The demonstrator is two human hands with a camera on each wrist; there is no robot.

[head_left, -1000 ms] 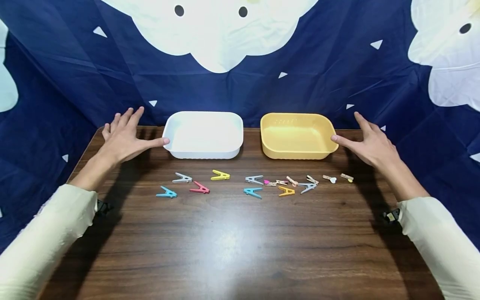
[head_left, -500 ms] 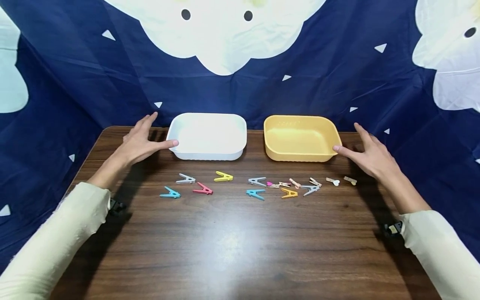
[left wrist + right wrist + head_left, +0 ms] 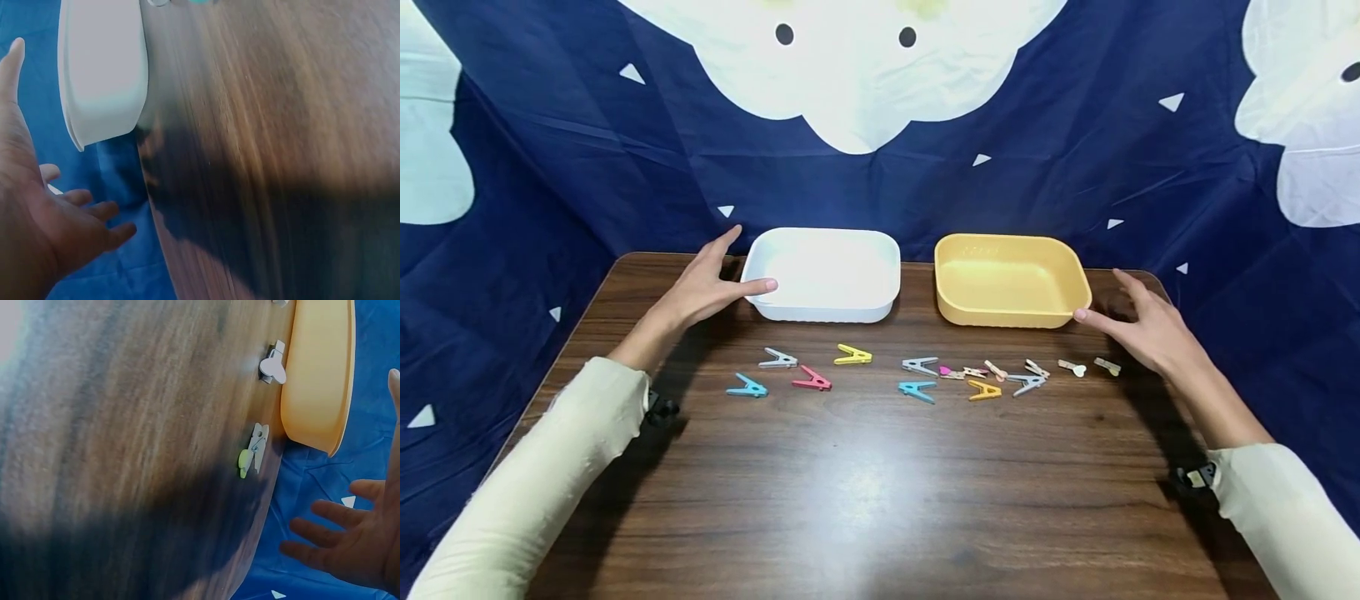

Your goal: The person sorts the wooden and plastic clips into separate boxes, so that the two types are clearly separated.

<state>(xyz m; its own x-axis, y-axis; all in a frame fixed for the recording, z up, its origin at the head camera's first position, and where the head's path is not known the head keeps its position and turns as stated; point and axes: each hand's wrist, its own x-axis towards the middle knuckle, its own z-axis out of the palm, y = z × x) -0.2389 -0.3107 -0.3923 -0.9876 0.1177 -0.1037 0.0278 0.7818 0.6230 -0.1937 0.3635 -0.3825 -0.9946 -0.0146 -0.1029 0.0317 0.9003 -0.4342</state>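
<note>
My left hand [image 3: 703, 287] hovers with spread fingers at the left end of a white plastic basin [image 3: 823, 312]; its thumb overlaps the rim in the head view, while the left wrist view shows a gap. Beside the right end of a yellow basin [image 3: 1011, 318], my right hand [image 3: 1153, 329] is spread too, its thumb near the corner; touching cannot be told. Plastic clothespins lie in front of the basins, among them a yellow clothespin [image 3: 853, 355], a red clothespin [image 3: 812, 378] and an orange clothespin [image 3: 985, 391]. Small wooden clothespins with hearts include a white-heart one [image 3: 272, 365].
The brown wooden table [image 3: 865, 517] ends just behind the basins. A dark blue cloth [image 3: 880, 192] with white shapes hangs behind and at the sides. Blue clothespins [image 3: 917, 392] and grey clothespins [image 3: 920, 365] lie in the same row.
My left hand has shifted right, its thumb further over the white basin's rim. The right hand has moved slightly down in view, beside the yellow basin. The whole view has shifted a little; clothespins stay put.
</note>
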